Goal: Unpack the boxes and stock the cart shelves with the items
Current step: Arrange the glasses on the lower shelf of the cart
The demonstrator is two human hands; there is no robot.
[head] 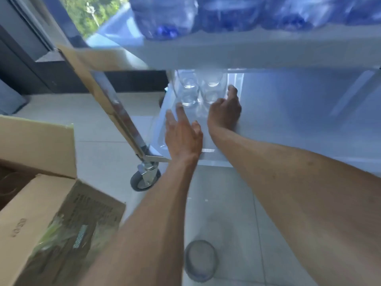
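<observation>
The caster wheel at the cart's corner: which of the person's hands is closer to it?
Left. The left hand lies open on the lower shelf just above and right of the caster wheel. The right hand reaches further in, beside the clear glasses.

Right of the right hand (224, 114) the lower shelf (299, 124) lies bare and wide. Clear glasses (198, 93) block the way just ahead of both hands, seemingly several deep. The upper shelf (237, 56) caps the gap overhead; the cart post (121, 118) closes off the side beyond the left hand (182, 135)
</observation>
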